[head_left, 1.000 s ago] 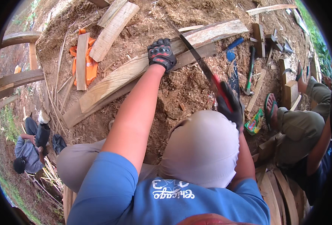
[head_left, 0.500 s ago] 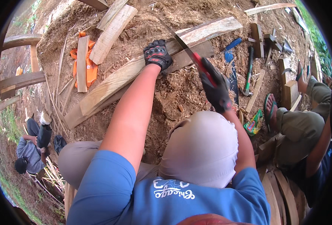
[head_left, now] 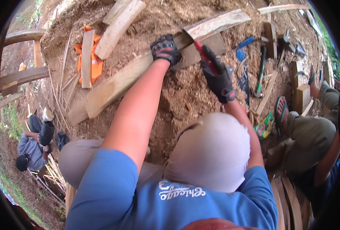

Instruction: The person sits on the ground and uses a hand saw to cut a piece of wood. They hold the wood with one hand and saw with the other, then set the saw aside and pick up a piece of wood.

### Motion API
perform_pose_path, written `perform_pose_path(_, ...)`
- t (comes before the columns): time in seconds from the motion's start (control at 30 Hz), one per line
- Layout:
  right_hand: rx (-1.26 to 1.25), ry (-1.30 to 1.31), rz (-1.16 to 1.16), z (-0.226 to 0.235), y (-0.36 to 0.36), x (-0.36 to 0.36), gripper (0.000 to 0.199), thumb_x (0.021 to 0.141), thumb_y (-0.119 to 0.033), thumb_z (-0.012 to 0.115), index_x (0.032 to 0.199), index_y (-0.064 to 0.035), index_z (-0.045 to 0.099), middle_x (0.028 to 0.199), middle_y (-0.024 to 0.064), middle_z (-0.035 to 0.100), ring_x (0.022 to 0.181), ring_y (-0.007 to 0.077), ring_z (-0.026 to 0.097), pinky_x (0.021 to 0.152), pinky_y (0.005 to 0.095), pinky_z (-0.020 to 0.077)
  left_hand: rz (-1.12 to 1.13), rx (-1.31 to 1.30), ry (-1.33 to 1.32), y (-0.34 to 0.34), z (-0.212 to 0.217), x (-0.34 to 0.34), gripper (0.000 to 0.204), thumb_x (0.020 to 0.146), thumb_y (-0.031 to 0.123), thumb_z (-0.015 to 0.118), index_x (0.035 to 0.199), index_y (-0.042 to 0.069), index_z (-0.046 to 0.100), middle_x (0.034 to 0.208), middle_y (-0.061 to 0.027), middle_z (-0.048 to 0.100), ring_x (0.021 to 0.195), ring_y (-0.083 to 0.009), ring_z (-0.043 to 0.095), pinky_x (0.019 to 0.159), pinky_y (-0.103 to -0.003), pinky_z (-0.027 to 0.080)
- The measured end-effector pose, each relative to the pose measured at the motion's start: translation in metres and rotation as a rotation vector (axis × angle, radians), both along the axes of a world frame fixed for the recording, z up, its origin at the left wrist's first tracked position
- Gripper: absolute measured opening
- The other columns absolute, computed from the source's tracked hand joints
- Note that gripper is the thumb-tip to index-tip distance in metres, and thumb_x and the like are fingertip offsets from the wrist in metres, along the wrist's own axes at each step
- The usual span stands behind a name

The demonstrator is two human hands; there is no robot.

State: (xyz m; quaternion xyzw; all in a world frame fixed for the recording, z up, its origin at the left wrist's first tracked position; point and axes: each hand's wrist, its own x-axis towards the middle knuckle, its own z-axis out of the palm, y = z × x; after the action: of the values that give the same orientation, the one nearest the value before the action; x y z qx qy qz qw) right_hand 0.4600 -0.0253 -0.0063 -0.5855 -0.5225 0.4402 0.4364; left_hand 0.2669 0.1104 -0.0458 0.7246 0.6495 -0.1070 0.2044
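My gloved left hand [head_left: 165,50] is closed over a long wooden plank [head_left: 122,82], pressing it down. In my gloved right hand [head_left: 218,78] is the red handle [head_left: 206,58] of a long, dark-bladed tool that looks like a hand saw. Its blade [head_left: 188,35] crosses the plank to the right of my left hand; I cannot make out teeth. The plank's far right end [head_left: 220,23] is pale and rough. Beneath it lies another board [head_left: 212,46].
Wood shavings cover the ground. Right of my right hand lie a blue-handled tool [head_left: 247,41] and a hammer [head_left: 263,73]. Boards rest on an orange bag [head_left: 97,68] at left. One person sits close at right [head_left: 310,122], another farther off at left [head_left: 32,147].
The saw's blade, which reached well past the plank's far edge, now shows only as far as the plank. My right hand has shifted slightly up; my left stays on the plank.
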Motion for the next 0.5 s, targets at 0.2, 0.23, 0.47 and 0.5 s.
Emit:
perform_pose_path(0.2, -0.081, -0.278, 0.04, 0.04, -0.136, 0.057, 0.052, 0.101, -0.013, 0.068, 0.152, -0.0066, 0.059, 0.143, 0.0215, 0.068, 0.126, 0.0376, 0.071, 0.105, 0.0423, 0.0542, -0.032, -0.081, 0.039, 0.009, 0.006, -0.013, 0.066, 0.086, 0.029, 0.071, 0.146, 0.008, 0.056, 0.147, -0.0226, 0.061, 0.139, -0.0379, 0.059, 0.118, -0.05, 0.046)
perform_pose_path(0.23, -0.065, -0.273, 0.049, 0.045, -0.143, 0.06, 0.052, 0.101, -0.013, 0.068, 0.152, -0.007, 0.059, 0.143, 0.0213, 0.069, 0.126, 0.0374, 0.071, 0.105, 0.0423, 0.0542, -0.037, -0.048, 0.042, 0.003, 0.005, -0.019, 0.066, 0.086, 0.029, 0.07, 0.147, 0.008, 0.055, 0.147, -0.0225, 0.061, 0.139, -0.0381, 0.059, 0.118, -0.05, 0.046)
perform_pose_path(0.47, 0.069, -0.287, 0.038, 0.024, -0.009, 0.0, 0.052, 0.102, -0.014, 0.067, 0.153, -0.0101, 0.059, 0.138, 0.0195, 0.072, 0.123, 0.0357, 0.073, 0.104, 0.0419, 0.0547, -0.089, -0.057, -0.002, 0.004, 0.01, -0.012, 0.064, 0.087, 0.028, 0.069, 0.146, 0.007, 0.056, 0.143, -0.022, 0.064, 0.136, -0.0379, 0.062, 0.117, -0.049, 0.047)
perform_pose_path(0.5, 0.092, -0.228, 0.019, 0.017, 0.002, -0.001, 0.052, 0.102, -0.014, 0.067, 0.153, -0.0109, 0.059, 0.137, 0.0196, 0.073, 0.123, 0.0357, 0.073, 0.104, 0.0416, 0.0547, -0.086, -0.092, 0.003, 0.012, 0.017, -0.007, 0.063, 0.087, 0.027, 0.069, 0.146, 0.007, 0.056, 0.143, -0.0223, 0.064, 0.136, -0.0382, 0.062, 0.117, -0.048, 0.048)
